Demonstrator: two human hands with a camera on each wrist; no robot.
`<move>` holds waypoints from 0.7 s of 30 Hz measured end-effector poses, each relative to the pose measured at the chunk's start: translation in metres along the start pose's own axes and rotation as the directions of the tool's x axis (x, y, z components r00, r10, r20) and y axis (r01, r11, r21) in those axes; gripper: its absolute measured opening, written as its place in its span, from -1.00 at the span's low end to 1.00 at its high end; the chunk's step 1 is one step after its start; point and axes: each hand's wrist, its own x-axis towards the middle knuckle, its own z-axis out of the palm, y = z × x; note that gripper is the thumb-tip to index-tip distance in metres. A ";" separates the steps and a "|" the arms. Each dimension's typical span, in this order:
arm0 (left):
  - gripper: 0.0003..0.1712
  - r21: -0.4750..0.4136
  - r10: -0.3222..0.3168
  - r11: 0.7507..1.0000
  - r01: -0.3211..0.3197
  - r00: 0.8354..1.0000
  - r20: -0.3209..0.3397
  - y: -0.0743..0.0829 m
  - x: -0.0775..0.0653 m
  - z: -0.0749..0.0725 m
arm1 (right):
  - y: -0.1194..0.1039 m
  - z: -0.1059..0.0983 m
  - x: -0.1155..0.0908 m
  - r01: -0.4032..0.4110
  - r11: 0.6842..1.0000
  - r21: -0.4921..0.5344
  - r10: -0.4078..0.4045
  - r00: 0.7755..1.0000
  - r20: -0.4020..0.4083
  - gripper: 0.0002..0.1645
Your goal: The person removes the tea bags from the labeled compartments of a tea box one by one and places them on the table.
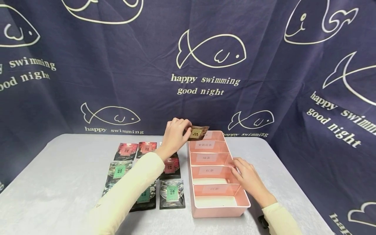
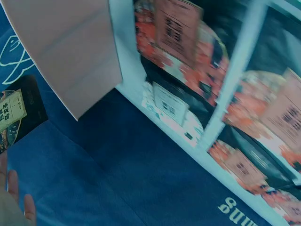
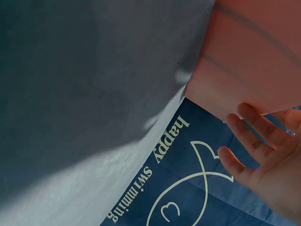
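Observation:
In the head view my left hand (image 1: 175, 133) pinches a dark tea sachet with a pale gold label (image 1: 197, 133) over the far end of a long pink divided box (image 1: 221, 212). The left wrist view shows the sachet (image 2: 19, 113) upright beyond the box wall, with only some fingers visible. My right hand (image 1: 249, 176) rests at the box's right rim, near the middle compartments. Seen from the right wrist, that hand's (image 3: 268, 155) fingers are loosely extended against the outer wall (image 3: 254, 61). Paper labels with writing (image 1: 205, 158) mark the compartments.
Left of the box, tea sachets lie in rows: red-labelled ones (image 1: 127, 150) at the back, green-labelled ones (image 1: 172, 193) nearer. My left forearm covers part of them. A small black object (image 1: 262, 222) lies by my right sleeve. A blue fish-print cloth (image 1: 152, 65) hangs behind the table.

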 end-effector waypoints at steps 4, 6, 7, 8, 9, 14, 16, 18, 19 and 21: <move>-0.94 -0.003 0.017 1.000 -0.017 1.000 -0.012 -0.007 -0.005 -0.011 | 0.001 0.001 0.000 -0.008 1.000 0.003 0.008 1.000 0.003 -0.78; -0.94 0.000 0.023 1.000 -0.023 0.999 -0.024 -0.011 -0.007 -0.016 | 0.002 0.001 0.000 -0.009 1.000 0.005 0.009 1.000 0.003 -0.78; -0.94 -0.002 0.026 1.000 -0.026 0.999 -0.028 -0.013 -0.009 -0.018 | 0.002 0.001 0.000 -0.009 1.000 0.005 0.009 1.000 0.004 -0.78; -0.94 -0.002 0.027 1.000 -0.027 0.999 -0.030 -0.015 -0.011 -0.020 | 0.002 0.001 0.000 -0.010 1.000 0.006 0.010 1.000 0.004 -0.78; -0.94 -0.006 0.030 1.000 -0.030 0.999 -0.033 -0.016 -0.013 -0.023 | 0.002 0.001 -0.001 -0.011 1.000 0.006 0.011 1.000 0.003 -0.78; -0.94 -0.012 0.038 0.999 -0.039 0.999 -0.034 -0.025 -0.024 -0.037 | 0.001 0.001 -0.001 -0.018 1.000 0.009 0.018 1.000 0.005 -0.79; -0.94 -0.009 0.037 0.999 -0.038 0.999 -0.032 -0.028 -0.030 -0.044 | 0.001 0.000 -0.001 -0.021 1.000 0.010 0.021 1.000 0.012 -0.79; -0.94 -0.007 0.033 0.999 -0.033 0.999 -0.027 -0.033 -0.037 -0.050 | 0.001 0.000 -0.001 -0.020 1.000 0.009 0.020 1.000 0.016 -0.79; -0.94 -0.007 0.029 1.000 -0.029 0.999 -0.019 -0.035 -0.041 -0.053 | 0.001 0.000 -0.001 -0.019 1.000 0.009 0.019 1.000 0.016 -0.78; -0.94 -0.009 0.019 1.000 -0.019 1.000 -0.006 -0.039 -0.049 -0.060 | 0.001 0.000 -0.001 -0.020 1.000 0.009 0.020 1.000 0.015 -0.79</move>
